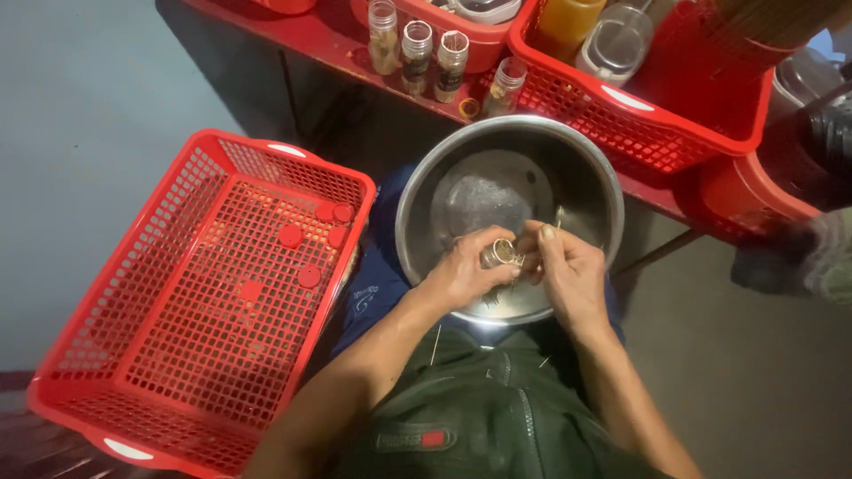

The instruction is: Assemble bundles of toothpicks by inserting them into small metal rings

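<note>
My left hand (461, 273) grips a small clear bottle (500, 253), its open mouth turned toward my right hand. My right hand (568, 270) pinches a few thin wooden sticks (557, 218) at the bottle's mouth. Both hands hover over a steel bowl (586, 168) that rests on my lap. A few loose sticks lie on my dark trousers below the bowl.
A large red plastic basket (133, 355) on my left holds several red caps (309, 275). Several small bottles (417, 53) with sticks stand on a red shelf (328, 40) ahead. Another red basket (657, 133) with clear jars (617, 40) sits at upper right.
</note>
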